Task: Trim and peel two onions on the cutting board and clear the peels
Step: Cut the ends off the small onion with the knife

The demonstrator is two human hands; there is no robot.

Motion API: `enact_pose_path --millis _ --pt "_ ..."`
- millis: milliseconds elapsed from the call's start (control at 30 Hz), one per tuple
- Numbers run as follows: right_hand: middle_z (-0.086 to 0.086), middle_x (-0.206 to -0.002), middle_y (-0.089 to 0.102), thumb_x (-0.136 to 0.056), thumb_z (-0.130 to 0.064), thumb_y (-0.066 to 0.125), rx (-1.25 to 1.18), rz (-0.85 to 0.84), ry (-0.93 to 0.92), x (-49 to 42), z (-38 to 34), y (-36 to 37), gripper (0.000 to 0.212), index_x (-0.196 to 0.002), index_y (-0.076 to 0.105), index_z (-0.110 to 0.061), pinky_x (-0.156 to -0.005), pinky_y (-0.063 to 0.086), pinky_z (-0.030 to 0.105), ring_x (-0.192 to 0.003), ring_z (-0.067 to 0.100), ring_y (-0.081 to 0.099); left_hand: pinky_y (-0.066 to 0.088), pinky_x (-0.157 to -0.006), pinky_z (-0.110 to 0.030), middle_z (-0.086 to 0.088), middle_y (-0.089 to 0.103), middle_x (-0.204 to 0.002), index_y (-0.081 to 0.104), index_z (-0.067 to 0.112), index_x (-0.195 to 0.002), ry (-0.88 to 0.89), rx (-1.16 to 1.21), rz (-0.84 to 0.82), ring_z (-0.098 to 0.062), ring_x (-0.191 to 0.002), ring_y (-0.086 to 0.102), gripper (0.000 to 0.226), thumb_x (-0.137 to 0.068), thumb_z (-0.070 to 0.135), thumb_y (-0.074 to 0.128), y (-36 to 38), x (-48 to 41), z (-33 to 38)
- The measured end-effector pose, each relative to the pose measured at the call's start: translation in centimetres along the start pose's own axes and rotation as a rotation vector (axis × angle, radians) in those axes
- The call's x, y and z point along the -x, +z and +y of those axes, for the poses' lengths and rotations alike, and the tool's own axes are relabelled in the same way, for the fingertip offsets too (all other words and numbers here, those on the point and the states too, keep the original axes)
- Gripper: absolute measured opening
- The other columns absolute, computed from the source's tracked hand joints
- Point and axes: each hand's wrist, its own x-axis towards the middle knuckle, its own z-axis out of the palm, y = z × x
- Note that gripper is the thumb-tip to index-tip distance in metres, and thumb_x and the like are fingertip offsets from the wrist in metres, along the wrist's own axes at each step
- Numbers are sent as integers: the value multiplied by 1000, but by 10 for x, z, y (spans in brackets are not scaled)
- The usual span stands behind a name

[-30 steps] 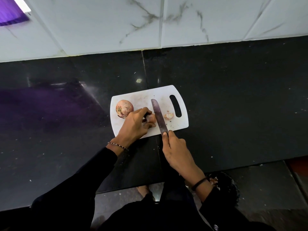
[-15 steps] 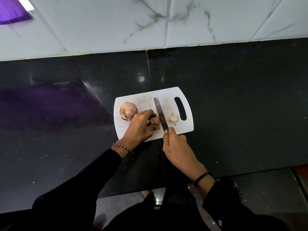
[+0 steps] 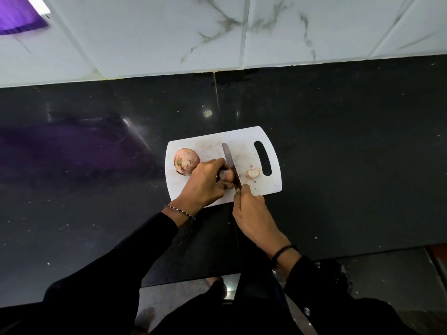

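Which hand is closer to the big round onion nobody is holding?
Left. The left hand, gripping the second onion, is just beside the whole onion; the right hand holds the knife farther away.

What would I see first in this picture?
The white cutting board in the middle of the dark counter jumps out. On it, the left hand holds an onion while the right hand sets a knife against it. Another onion lies at the board's left end.

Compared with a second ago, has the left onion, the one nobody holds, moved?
No. The left onion lies just as close to the left edge of the board as before.
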Motion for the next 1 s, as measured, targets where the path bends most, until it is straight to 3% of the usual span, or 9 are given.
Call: enact_pose_path --millis 167,300,400,533,733,867,1000 --pt "4 -80 55 -109 -30 31 -42 39 8 0 4 6 20 -97 41 -17 -61 42 34 -72 21 57 58 -68 -40 -4 66 -96 61 9 -100 -9 37 11 -21 -82 63 34 -73 8 81 0 4 -1" --pt "3 -79 56 -109 -34 30 -101 41 8 6 9 2 27 -99 47 -15 -54 36 21 -69 12 56 58 -79 -30 -1 64 -102 60 10 -103 -23 136 34 -15 -90 63 35 -76 9 82 0 14 -1" --pt "2 -73 56 -109 -34 32 -145 55 -5 14 11 2 28 -99 49 -15 -50 38 21 -58 10 54 54 -86 -16 -2 64 -106 58 10 -105 -11 170 47 -13 -96 63 35 -78 13 80 1 23 0" --pt "2 -68 55 -109 -33 33 -134 76 -28 21 12 3 27 -97 47 -14 -48 39 24 -54 13 54 56 -88 -25 -2 65 -106 53 10 -105 -26 174 30 -13 -98 63 44 -75 15 84 0 27 0" --pt "1 -72 54 -109 -34 31 -106 71 -24 24 12 1 26 -102 47 -15 -49 35 19 -59 10 54 53 -89 -17 -1 67 -107 53 11 -109 14 157 -6 -11 -97 64 40 -83 29 78 -7 28 3" --pt "-2 -66 51 -109 -34 32 -100 97 -48 24 15 2 25 -98 46 -16 -45 33 19 -51 8 49 55 -87 -19 2 66 -103 55 8 -110 11 183 -58 -11 -94 66 42 -82 25 80 -13 24 1" --pt "0 -67 53 -109 -35 32 -109 97 -48 25 17 3 27 -101 49 -15 -47 36 22 -51 8 49 52 -84 -10 1 66 -105 58 8 -113 -18 221 -34 -8 -97 63 45 -78 21 83 -10 23 -2"
